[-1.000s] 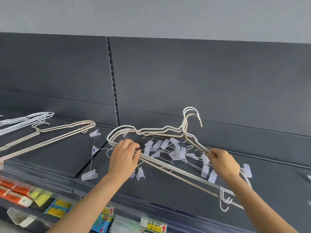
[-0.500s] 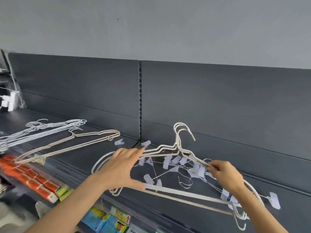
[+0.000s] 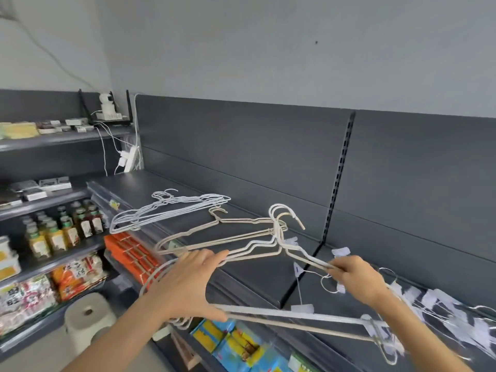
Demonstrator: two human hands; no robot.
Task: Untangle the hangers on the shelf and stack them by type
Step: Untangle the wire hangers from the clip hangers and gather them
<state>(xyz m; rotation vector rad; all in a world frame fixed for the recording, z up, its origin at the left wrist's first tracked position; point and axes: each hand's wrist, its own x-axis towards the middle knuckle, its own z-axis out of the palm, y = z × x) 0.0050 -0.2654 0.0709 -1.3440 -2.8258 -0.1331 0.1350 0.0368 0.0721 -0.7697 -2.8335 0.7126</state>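
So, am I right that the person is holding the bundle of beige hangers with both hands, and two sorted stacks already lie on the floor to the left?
Not quite. The head view shows both hands, left and right, on the beige hanger bundle, but the white stack and beige stack lie on the dark shelf, not the floor.

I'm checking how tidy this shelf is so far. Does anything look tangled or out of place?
Yes. The beige hangers held by the left hand and right hand are still snagged with wire clip hangers, whose white clips trail right. The white wire hangers lie stacked neatly.
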